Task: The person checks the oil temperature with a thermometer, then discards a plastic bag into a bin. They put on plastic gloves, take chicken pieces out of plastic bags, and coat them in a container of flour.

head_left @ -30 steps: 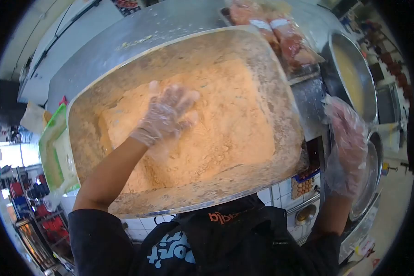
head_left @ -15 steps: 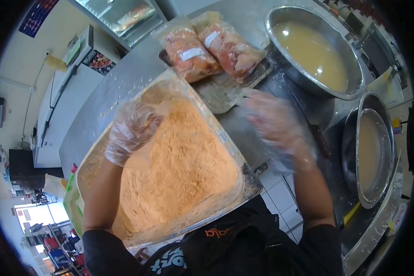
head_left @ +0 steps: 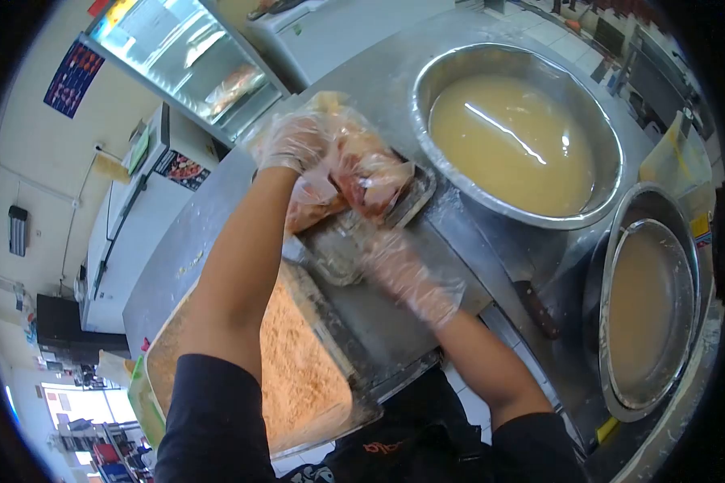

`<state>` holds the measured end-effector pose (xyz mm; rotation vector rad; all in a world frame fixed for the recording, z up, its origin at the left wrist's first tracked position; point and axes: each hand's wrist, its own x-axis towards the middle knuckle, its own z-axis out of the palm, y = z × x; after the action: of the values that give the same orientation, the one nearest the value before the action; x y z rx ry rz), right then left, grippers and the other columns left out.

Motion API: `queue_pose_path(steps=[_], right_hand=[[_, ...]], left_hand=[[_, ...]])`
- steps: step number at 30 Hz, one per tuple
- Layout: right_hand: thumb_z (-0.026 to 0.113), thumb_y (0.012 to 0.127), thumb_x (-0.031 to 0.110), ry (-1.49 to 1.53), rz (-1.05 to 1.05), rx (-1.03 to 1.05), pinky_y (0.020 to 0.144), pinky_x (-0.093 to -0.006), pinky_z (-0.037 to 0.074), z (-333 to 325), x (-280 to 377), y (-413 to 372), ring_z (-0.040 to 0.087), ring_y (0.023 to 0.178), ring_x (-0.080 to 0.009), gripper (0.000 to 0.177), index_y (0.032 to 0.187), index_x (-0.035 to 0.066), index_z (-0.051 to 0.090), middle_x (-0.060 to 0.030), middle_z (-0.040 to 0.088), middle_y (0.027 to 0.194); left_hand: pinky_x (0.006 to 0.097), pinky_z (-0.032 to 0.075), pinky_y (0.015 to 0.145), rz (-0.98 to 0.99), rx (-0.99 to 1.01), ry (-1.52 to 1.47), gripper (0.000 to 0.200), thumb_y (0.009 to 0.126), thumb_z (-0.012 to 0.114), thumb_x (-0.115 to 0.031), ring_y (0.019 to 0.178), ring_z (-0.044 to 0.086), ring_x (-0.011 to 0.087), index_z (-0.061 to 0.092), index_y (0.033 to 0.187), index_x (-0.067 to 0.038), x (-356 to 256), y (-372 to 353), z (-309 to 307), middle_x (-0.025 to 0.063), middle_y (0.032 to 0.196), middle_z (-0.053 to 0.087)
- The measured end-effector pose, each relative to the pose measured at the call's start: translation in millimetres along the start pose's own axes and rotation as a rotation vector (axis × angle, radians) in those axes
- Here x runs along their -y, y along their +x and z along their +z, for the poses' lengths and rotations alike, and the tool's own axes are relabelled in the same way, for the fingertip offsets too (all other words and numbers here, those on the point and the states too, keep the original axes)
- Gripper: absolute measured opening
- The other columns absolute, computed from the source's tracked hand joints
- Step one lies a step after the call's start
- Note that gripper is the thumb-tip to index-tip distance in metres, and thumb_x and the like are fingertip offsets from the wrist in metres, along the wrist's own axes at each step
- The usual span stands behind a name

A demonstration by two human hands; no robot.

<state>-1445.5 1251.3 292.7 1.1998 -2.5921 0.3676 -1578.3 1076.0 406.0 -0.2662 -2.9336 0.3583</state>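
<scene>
Both hands wear clear plastic gloves. My left hand (head_left: 298, 143) reaches to the top of the bags of raw meat (head_left: 366, 173), its fingers closed on the plastic of a bag. My right hand (head_left: 399, 270), blurred by motion, is below the bags, beside the metal tray (head_left: 334, 253) they lie on; its fingers are too smeared to read. Nearer to my body, the large container's rim (head_left: 338, 354) surrounds orange-tinted flour (head_left: 298, 370), partly hidden by my left forearm.
A big metal bowl (head_left: 423, 145) of cloudy yellowish liquid stands at the upper right. Further right are nested bowls (head_left: 612, 386) with pale liquid. A knife (head_left: 536, 310) lies between them and the tray. Beyond the table's far side is a glass-door fridge (head_left: 258, 109).
My left hand has left the flour container and moved forward onto the meat bags. My right hand has shifted left to the tray. The view has turned, and the bowls show nearer.
</scene>
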Motion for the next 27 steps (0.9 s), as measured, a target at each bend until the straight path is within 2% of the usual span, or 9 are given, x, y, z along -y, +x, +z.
queue_pose_path(steps=[6, 9, 11, 14, 17, 20, 22, 25, 27], right_hand=[[0.051, 0.069, 0.016, 0.208, -0.087, 0.216, 0.066, -0.0341, 0.044, -13.2, 28.0, -48.3, 0.055, 0.076, -0.0229, 0.012, 0.078, 0.01, 0.057, -0.0052, 0.057, 0.078], [0.054, 0.071, 0.019, 0.631, 0.028, -0.226, 0.074, -0.0352, 0.042, -48.8, 4.9, -79.9, 0.053, 0.086, -0.025, 0.018, 0.085, 0.009, 0.058, -0.0082, 0.057, 0.088], [0.057, 0.065, 0.015, 0.374, 0.434, -0.116, 0.079, -0.04, 0.042, -100.0, -19.5, -108.4, 0.056, 0.081, -0.0302, 0.023, 0.085, 0.003, 0.058, -0.0123, 0.058, 0.083], [0.057, 0.07, 0.017, -0.274, 0.719, -0.129, 0.073, -0.0375, 0.041, -100.2, -54.1, -155.9, 0.054, 0.071, -0.0259, 0.017, 0.081, 0.005, 0.054, -0.0101, 0.055, 0.075], [0.053, 0.074, 0.02, -0.531, 0.672, 0.129, 0.062, -0.0339, 0.039, -86.9, -59.6, -174.8, 0.05, 0.062, -0.0178, 0.011, 0.073, 0.009, 0.051, -0.0046, 0.051, 0.066], [0.055, 0.071, 0.017, -1.293, 0.359, 0.404, 0.071, -0.0379, 0.039, -74.4, -45.5, -208.4, 0.05, 0.077, -0.0297, 0.025, 0.089, 0.001, 0.049, -0.0172, 0.051, 0.081], [0.057, 0.068, 0.016, -1.269, 0.417, 0.31, 0.075, -0.0406, 0.039, -74.7, -41.9, -220.1, 0.05, 0.083, -0.0366, 0.036, 0.097, -0.004, 0.049, -0.0238, 0.052, 0.087], [0.059, 0.066, 0.017, -0.102, 0.895, -0.101, 0.07, -0.0406, 0.041, -104.5, -28.7, -223.6, 0.051, 0.078, -0.0363, 0.034, 0.094, -0.001, 0.05, -0.0222, 0.053, 0.083], [0.055, 0.071, 0.019, -0.111, 0.939, -0.076, 0.073, -0.0402, 0.041, -107.9, -22.4, -228.2, 0.051, 0.082, -0.036, 0.034, 0.097, -0.003, 0.049, -0.0221, 0.052, 0.087]], left_hand=[[0.0345, 0.039, 0.082, -0.021, -0.076, 0.009, 0.03, 0.072, 0.052, -0.023, 0.095, 0.052, 0.0305, 0.053, 0.1, -0.011, -5.0, 46.5, 22.7, 0.0136, 0.1, 0.056], [0.0349, 0.04, 0.079, 0.206, 0.016, -0.211, 0.029, 0.072, 0.053, -0.025, 0.095, 0.051, 0.0307, 0.053, 0.096, -0.01, 16.9, 76.7, 81.4, 0.0151, 0.101, 0.054], [0.0348, 0.041, 0.078, 0.034, 0.282, -0.332, 0.027, 0.073, 0.051, -0.025, 0.092, 0.051, 0.031, 0.054, 0.094, -0.008, -15.0, 63.9, 41.0, 0.0154, 0.099, 0.054], [0.0373, 0.041, 0.071, 0.071, 0.17, -0.189, 0.022, 0.079, 0.044, -0.022, 0.082, 0.052, 0.0324, 0.052, 0.092, -0.006, -13.3, 51.7, 44.1, 0.0159, 0.087, 0.056], [0.0354, 0.04, 0.064, 0.047, 0.017, -0.307, 0.017, 0.081, 0.044, -0.019, 0.072, 0.053, 0.028, 0.052, 0.087, -0.006, -17.8, 35.1, 14.3, 0.0125, 0.076, 0.056], [0.0299, 0.038, 0.057, 0.054, -0.103, -0.563, 0.012, 0.082, 0.048, -0.017, 0.062, 0.048, 0.018, 0.052, 0.081, -0.005, -3.1, 15.8, -24.7, 0.0065, 0.065, 0.052], [0.026, 0.036, 0.053, 0.007, -0.142, -0.618, 0.012, 0.082, 0.051, -0.015, 0.059, 0.042, 0.011, 0.051, 0.076, -0.005, 0.5, -2.4, -72.9, 0.0025, 0.061, 0.048], [0.0276, 0.037, 0.051, 0.042, -0.205, -0.439, 0.016, 0.08, 0.054, -0.018, 0.055, 0.042, 0.012, 0.05, 0.072, -0.005, -21.2, -51.4, -166.9, 0.0037, 0.058, 0.047], [0.0291, 0.037, 0.05, 0.179, -0.296, -0.29, 0.017, 0.079, 0.056, -0.02, 0.053, 0.043, 0.0146, 0.049, 0.072, -0.006, -38.7, -79.6, -200.0, 0.0056, 0.057, 0.046]])
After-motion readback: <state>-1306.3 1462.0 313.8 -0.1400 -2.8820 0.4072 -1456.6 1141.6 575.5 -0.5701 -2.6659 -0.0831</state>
